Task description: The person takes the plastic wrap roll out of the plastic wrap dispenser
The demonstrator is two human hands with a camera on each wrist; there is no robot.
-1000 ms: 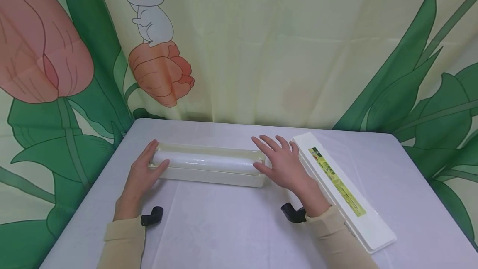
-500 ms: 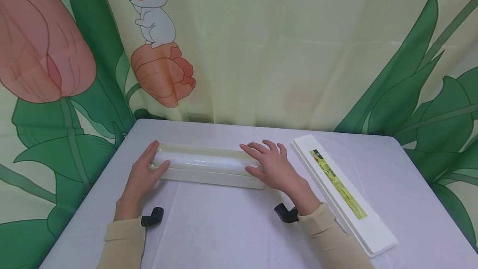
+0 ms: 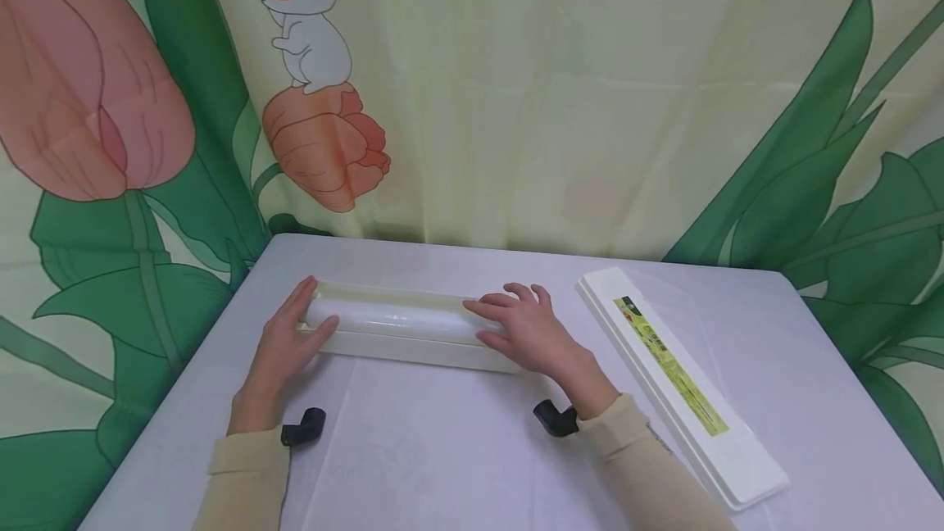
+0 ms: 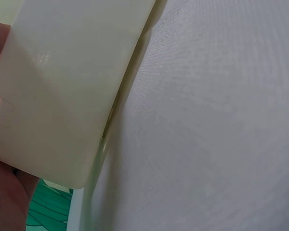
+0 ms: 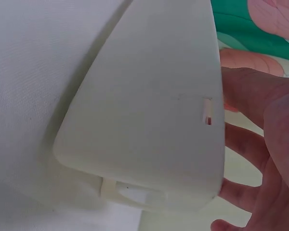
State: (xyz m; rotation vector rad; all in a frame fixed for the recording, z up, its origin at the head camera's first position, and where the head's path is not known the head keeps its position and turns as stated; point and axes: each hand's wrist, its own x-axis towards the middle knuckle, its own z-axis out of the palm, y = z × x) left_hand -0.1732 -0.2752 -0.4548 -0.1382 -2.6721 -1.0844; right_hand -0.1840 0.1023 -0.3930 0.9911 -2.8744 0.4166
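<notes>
A long, narrow off-white box (image 3: 420, 353) lies across the table, its top open. Inside it lies a shiny white roll of cling film (image 3: 398, 320). My left hand (image 3: 288, 342) holds the box's left end, thumb over the front rim and fingers at the far corner. The left wrist view shows the box's front wall (image 4: 62, 86) close up, with the left thumb at its rim. My right hand (image 3: 527, 334) is spread over the roll's right end, fingers extended and hiding that end. In the right wrist view its fingers (image 5: 245, 144) show beyond the box wall's edge.
Right of the box, a long white lid (image 3: 745, 453) with a yellow-green label (image 3: 671, 367) lies at a slant. A white cloth covers the table (image 3: 413, 449). Behind it hangs a patterned curtain (image 3: 531, 105). A black wrist mount (image 3: 304, 428) sits by the left sleeve.
My right hand has moved left from the box's right end onto the roll, its fingers drawing closer together. The left hand keeps its place, and the lid stays where it was.
</notes>
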